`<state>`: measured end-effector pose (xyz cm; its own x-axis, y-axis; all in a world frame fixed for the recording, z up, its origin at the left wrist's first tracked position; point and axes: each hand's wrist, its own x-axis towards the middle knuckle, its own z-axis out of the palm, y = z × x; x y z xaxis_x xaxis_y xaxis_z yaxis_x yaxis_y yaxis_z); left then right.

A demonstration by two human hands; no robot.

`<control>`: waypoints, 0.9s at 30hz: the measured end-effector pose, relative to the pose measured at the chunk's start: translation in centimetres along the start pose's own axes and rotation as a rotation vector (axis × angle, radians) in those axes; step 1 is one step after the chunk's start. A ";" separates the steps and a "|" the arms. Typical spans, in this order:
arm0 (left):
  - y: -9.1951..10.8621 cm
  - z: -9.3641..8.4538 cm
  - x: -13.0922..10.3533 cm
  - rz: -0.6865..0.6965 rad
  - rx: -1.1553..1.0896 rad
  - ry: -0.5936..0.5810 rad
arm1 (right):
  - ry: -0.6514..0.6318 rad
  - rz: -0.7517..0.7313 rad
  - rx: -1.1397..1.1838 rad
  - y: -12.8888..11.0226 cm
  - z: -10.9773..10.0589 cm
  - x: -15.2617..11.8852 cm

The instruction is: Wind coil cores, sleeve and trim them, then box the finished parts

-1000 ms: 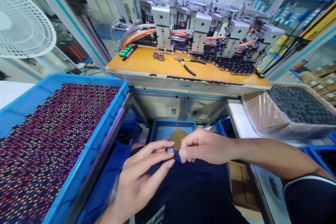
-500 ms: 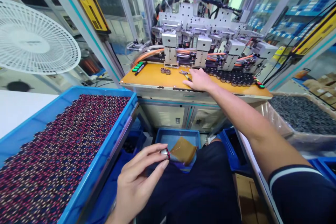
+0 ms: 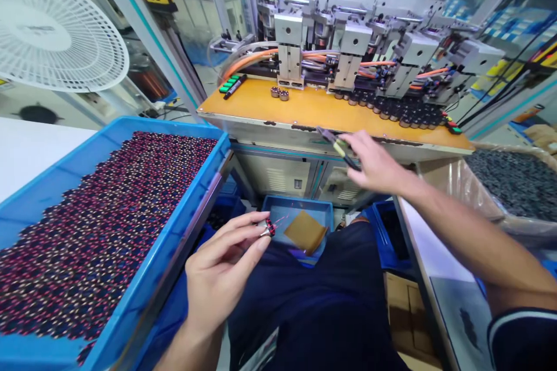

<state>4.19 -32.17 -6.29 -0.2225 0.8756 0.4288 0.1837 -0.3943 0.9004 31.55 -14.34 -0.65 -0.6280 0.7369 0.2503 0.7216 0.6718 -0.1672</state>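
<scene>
My left hand (image 3: 221,266) pinches a small silver cylindrical part (image 3: 267,228) with a red-and-black end between thumb and fingertips. Fine reddish wires seem to stick out of it toward the right. In my right hand (image 3: 375,163) is a pair of pliers (image 3: 336,146) with yellow-and-black handles. Their jaws point up and left, in front of the bench's front edge and apart from the part. Whether the jaws are open cannot be made out.
A blue tray (image 3: 220,148) full of red-and-black parts stands at left. Ahead, an orange bench top (image 3: 256,105) bears several black-topped cylinders (image 3: 407,113), two metal parts (image 3: 279,93) and green-capped markers (image 3: 232,86) below a machine (image 3: 289,32). A blue bin (image 3: 278,203) sits low ahead.
My right hand has picked up the pliers from the bench top and brought them back toward me. My left hand still holds the small part, slightly shifted left. The view has tilted down.
</scene>
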 end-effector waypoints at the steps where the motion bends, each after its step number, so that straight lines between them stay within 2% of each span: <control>1: 0.0 0.1 0.1 0.000 -0.001 0.000 | 0.017 -0.023 0.158 -1.4 0.6 -2.0; 5: 0.2 0.6 0.4 0.020 0.009 -0.011 | -0.108 -0.033 0.744 -7.2 3.4 -8.8; 7: 0.2 0.8 0.4 0.035 0.031 -0.019 | -0.156 -0.067 0.979 -9.4 4.4 -10.8; 9: 0.3 0.9 0.5 0.042 0.055 -0.025 | -0.181 -0.101 1.114 -10.7 5.2 -11.6; 16: 0.4 1.0 0.2 0.040 0.073 -0.032 | -0.179 -0.158 1.134 -11.0 6.3 -10.9; 27: 0.3 0.7 0.2 0.034 0.075 -0.046 | -0.205 -0.099 1.274 -11.4 6.7 -10.7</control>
<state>4.87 -31.94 -6.04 -0.1707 0.8746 0.4537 0.2619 -0.4037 0.8766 28.06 -29.40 -7.77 -0.7771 0.6021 0.1832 -0.0437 0.2388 -0.9701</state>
